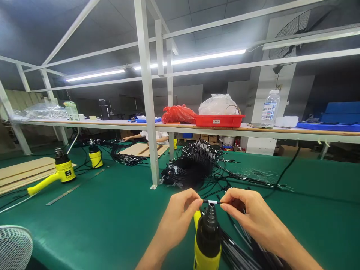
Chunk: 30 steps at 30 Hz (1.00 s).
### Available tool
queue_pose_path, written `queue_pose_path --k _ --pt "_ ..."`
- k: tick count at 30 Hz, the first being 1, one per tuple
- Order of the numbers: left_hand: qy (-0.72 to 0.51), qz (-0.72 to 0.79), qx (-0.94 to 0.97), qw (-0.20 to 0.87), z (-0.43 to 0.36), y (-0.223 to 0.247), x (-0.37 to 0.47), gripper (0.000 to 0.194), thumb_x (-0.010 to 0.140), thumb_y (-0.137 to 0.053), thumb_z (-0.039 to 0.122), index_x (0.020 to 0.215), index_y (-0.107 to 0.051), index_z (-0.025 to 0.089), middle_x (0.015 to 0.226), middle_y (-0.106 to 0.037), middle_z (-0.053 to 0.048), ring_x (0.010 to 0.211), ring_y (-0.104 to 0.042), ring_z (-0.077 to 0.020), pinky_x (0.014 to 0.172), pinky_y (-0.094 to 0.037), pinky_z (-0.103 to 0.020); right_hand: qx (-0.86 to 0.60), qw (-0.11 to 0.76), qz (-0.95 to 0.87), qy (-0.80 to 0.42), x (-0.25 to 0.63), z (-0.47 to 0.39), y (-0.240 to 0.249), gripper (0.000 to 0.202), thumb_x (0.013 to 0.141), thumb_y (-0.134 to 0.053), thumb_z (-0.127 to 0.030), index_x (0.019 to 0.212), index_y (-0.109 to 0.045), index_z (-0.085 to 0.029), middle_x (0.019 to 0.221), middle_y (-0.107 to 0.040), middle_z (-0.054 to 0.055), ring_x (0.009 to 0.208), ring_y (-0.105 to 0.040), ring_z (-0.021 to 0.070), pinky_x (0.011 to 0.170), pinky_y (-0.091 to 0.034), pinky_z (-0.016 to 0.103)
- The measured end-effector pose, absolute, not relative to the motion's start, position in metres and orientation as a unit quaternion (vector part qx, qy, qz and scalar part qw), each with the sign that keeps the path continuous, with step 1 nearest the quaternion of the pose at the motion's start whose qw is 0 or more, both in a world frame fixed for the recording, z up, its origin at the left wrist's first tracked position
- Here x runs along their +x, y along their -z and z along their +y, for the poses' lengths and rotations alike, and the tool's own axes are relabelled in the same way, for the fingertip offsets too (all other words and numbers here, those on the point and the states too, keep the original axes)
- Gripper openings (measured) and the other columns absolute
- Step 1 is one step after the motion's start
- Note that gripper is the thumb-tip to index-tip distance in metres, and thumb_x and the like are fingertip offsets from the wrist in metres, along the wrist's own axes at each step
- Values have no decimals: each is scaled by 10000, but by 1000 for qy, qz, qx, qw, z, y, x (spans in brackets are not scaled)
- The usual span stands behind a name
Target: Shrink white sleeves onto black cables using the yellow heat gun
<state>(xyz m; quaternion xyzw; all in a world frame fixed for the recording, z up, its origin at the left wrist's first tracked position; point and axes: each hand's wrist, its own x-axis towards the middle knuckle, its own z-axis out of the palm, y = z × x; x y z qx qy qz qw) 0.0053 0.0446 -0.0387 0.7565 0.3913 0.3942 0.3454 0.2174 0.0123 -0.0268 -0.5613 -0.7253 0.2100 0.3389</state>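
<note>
A thin black cable with a white sleeve point(213, 202) is stretched level between my two hands. My left hand point(181, 213) pinches its left end between thumb and forefinger, and my right hand point(250, 212) pinches the right end. Directly beneath the white sleeve is the metal nozzle of an upright yellow and black heat gun point(208, 240). Whether the sleeve touches the nozzle cannot be told. A bundle of black cables point(239, 251) lies behind and below my right hand, partly hidden by it.
Coiled black cables point(188, 170) lie beyond my hands beside a white shelf post point(147, 93). Two more yellow heat guns point(65, 170) point(95, 155) stand at left. A red tray point(219, 120) sits on the shelf. A fan guard point(15, 247) is at lower left; another person's arm point(132, 138) shows behind.
</note>
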Motion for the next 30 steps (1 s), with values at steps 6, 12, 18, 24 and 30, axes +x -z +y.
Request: queue_pose_path --k 6,12,18,24,30 --pt "-393 404 754 339 42 35 6 263 950 -518 370 787 -611 187 756 -585 7 739 -504 -169 647 -351 -267 -558 337 -728 -212 221 12 26 249 902 -513 -405 823 -692 -251 791 -691 -10 728 -602 174 653 -420 296" --pt "-375 413 770 308 44 40 5 502 1015 -368 476 670 -580 180 654 -579 4 647 -509 -160 592 -320 -275 -560 327 -736 -193 219 12 25 269 909 -504 -401 763 -662 -240 724 -654 -10 665 -546 171 604 -373 304" --pt "-391 421 751 325 44 38 6 348 964 -494 411 720 -582 179 694 -564 16 681 -483 -157 612 -338 -262 -557 345 -729 -197 218 12 28 225 894 -527 -358 744 -639 -233 708 -624 -19 652 -518 160 602 -368 291" --pt "-415 404 747 326 42 35 8 146 914 -555 295 832 -610 188 796 -598 7 775 -509 -168 711 -379 -264 -564 362 -719 -186 218 14 28 171 851 -575 -302 707 -619 -221 683 -606 -23 632 -504 152 587 -354 279" --pt "-412 412 754 301 43 37 7 409 983 -435 446 678 -507 183 664 -507 17 652 -441 -152 597 -316 -255 -560 326 -739 -185 214 9 25 276 922 -502 -352 714 -633 -227 687 -627 -17 640 -517 156 599 -342 281"
